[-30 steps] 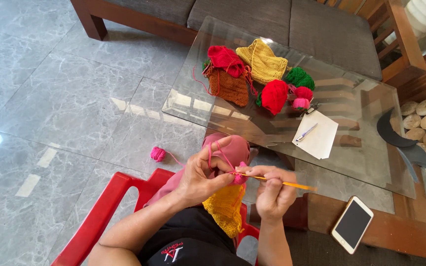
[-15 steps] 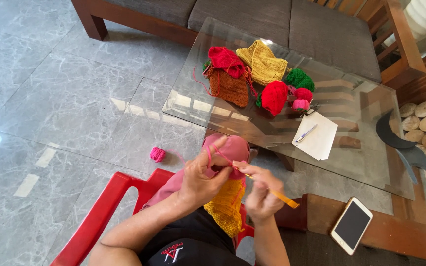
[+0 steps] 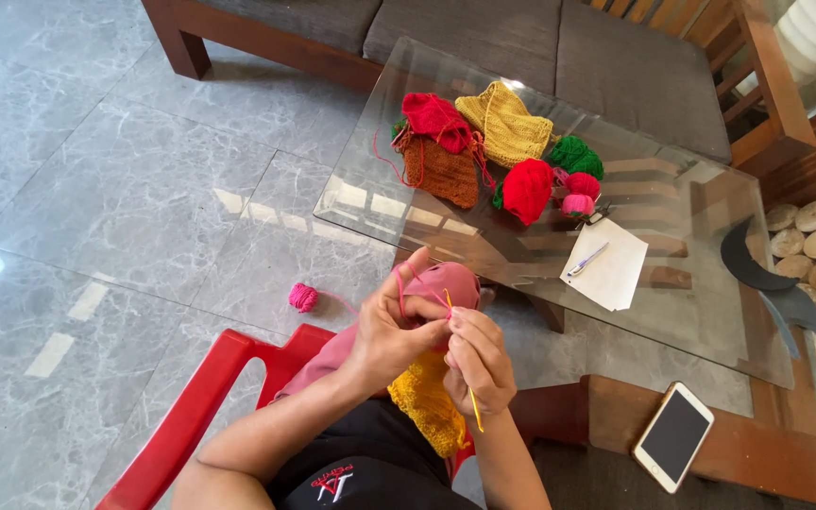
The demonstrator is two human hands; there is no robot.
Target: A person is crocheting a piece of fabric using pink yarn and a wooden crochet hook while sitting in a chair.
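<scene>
Right now both hands grip: left hand (image 3: 391, 332) pinches pink yarn (image 3: 415, 286), right hand (image 3: 477, 364) holds crochet hook (image 3: 469, 397).

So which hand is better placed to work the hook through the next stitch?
Probably the right hand: it already grips the yellow hook. The left hand is busy pinching the pink yarn and work.
</scene>
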